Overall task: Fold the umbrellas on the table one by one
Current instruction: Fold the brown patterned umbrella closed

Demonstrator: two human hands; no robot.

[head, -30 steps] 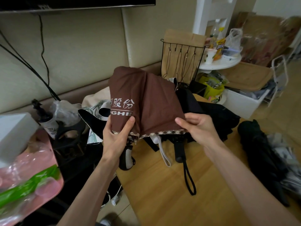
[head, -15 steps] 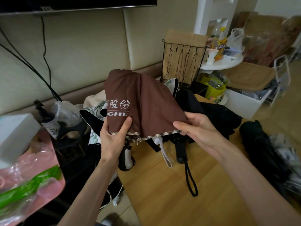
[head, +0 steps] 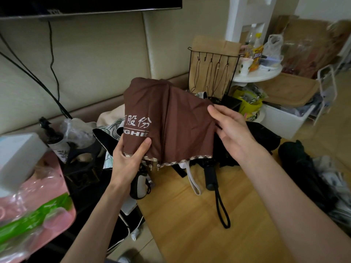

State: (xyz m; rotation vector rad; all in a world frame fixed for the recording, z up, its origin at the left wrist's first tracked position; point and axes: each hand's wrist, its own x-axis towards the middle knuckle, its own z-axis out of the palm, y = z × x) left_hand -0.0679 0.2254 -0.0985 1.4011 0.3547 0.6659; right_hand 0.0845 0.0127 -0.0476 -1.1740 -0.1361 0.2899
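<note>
Head view: we note brown umbrella [head: 171,122] held centre frame above wooden table [head: 190,224], our left hand [head: 129,164] clamped on its lower-left hem, our right hand [head: 233,130] fingers apart against its right fold, black umbrella [head: 256,137] lying behind.

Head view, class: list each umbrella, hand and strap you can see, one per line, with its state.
Brown umbrella: collapsed, canopy loose, held up.
Left hand: gripping the canopy hem.
Right hand: open, touching the canopy's side.
Black umbrella: bundled, lying on the wooden table.
Black wrist strap: lying on the table.
</note>
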